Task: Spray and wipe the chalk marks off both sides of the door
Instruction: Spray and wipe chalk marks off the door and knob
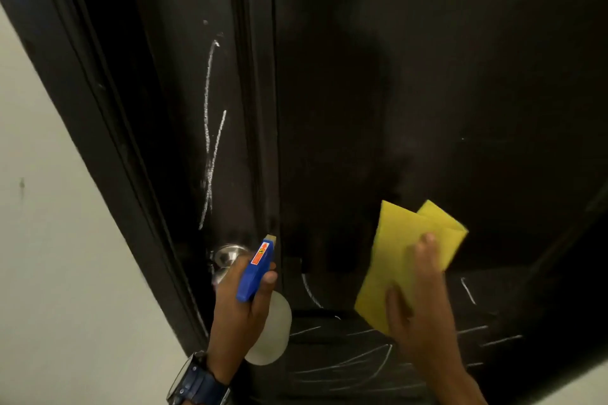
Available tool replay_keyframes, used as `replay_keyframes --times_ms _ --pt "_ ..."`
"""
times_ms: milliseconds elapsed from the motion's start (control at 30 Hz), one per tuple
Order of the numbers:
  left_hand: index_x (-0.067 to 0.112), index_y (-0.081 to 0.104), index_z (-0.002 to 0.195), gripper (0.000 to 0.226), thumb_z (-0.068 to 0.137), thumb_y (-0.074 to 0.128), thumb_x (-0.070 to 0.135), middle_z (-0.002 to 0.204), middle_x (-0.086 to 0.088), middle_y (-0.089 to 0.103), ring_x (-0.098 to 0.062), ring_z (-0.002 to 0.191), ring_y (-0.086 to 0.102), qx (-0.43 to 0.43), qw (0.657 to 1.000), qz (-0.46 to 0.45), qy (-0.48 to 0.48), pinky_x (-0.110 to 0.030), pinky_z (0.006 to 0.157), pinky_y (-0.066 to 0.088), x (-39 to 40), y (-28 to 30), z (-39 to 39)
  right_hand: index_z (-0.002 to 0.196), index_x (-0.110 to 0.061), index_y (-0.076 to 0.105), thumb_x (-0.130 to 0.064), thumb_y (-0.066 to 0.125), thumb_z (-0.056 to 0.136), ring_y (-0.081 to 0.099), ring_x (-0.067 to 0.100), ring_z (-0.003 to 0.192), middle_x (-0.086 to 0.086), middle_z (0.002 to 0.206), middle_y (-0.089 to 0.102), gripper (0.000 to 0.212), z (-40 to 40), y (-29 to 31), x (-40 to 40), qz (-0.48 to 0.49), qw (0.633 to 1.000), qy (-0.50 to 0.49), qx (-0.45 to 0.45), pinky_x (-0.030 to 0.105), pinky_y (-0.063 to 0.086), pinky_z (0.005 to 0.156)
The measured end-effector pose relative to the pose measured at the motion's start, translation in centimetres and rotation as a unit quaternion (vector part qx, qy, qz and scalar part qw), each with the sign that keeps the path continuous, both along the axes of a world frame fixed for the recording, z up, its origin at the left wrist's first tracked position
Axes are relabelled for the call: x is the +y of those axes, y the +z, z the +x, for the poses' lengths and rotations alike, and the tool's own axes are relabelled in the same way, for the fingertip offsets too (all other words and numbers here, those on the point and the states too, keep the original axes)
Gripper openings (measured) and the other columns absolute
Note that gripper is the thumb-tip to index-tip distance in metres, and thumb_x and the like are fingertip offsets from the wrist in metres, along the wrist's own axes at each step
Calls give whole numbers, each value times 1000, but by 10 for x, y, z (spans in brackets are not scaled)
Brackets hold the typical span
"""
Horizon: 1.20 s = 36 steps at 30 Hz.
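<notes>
Gripping the spray bottle (260, 302) by its neck, the left hand (237, 312) looks unstrained, so it's light; right hand (424, 302) pinches the soft, floppy yellow cloth (394, 260) against the door (394, 108); chalk marks (210, 141) remain.

both forearms are bare with no sleeves showing, and the left wrist wears a watch (197, 378) with a dark square face, a silvery rim and a dark blue strap, while the right wrist shows nothing worn.
</notes>
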<state>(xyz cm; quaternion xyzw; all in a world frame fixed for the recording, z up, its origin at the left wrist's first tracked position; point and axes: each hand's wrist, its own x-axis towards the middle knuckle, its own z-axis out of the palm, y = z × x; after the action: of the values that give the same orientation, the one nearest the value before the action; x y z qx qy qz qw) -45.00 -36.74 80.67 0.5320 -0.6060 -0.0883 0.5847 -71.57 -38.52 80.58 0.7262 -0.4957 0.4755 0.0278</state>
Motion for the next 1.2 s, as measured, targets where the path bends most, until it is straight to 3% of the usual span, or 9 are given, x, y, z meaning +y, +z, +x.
replay_keyframes --times_ms 100,200,333,433,567,667,800,1000,1200 --pt "29 59 93 51 92 34 74 71 9 58 9 72 59 17 999 12 -32 -1 68 41 -3 -4 -16 161 -23 2 -2 60 89 3 8 154 0 169 1 95 -38 -5 31 45 978 -131 -154 34 18 118" --pt "32 59 98 50 91 36 76 85 9 66 9 86 62 27 997 21 -65 -2 76 43 -10 -10 -34 161 -30 5 17 68 80 26 12 146 0 164 21 112 -84 -18 48 179 878 -219 -385 35 24 117" --pt "9 65 100 73 89 39 76 92 12 66 4 87 64 45 989 49 -133 -3 78 45 -22 -18 -70 143 -7 51 5 65 90 61 43 113 22 129 62 56 -146 -62 61 293 658 -247 -648 56 47 100" --pt "4 65 102 79 85 43 79 97 20 65 1 84 65 58 980 67 -178 -4 77 47 -29 -25 -101 133 -1 58 2 61 93 62 49 111 27 119 65 41 -175 -89 76 308 585 -263 -702 60 48 96" --pt "29 61 98 65 74 46 88 91 16 67 -5 82 67 74 967 111 -217 -9 72 50 -30 -33 -144 130 0 54 -7 57 98 63 46 106 25 118 66 32 -195 -88 85 319 541 -254 -736 60 47 98" --pt "27 61 94 67 71 49 88 81 4 67 -10 77 67 83 956 144 -242 -15 69 53 -33 -42 -181 132 -3 52 -11 56 100 62 44 107 24 120 65 34 -207 -80 80 315 520 -234 -758 60 46 100" --pt "27 58 82 55 78 53 82 66 8 60 -10 57 60 40 946 166 -277 -28 59 52 -41 -64 -230 128 -6 54 -13 57 100 62 45 107 22 117 66 29 -223 -62 61 310 534 -216 -756 63 47 99" --pt "25 59 90 71 70 45 91 74 1 63 -11 72 65 11 932 194 -306 -23 66 53 -43 -72 -297 106 -15 60 -8 49 104 66 39 97 18 103 69 14 -250 -40 15 294 568 -183 -747 53 53 87" --pt "37 49 88 67 61 38 97 77 6 58 -10 71 62 9 938 225 -263 -15 64 45 -48 -74 -322 116 -16 61 -12 44 107 65 38 102 14 108 69 20 -274 -42 -36 277 588 -169 -741 57 52 96"
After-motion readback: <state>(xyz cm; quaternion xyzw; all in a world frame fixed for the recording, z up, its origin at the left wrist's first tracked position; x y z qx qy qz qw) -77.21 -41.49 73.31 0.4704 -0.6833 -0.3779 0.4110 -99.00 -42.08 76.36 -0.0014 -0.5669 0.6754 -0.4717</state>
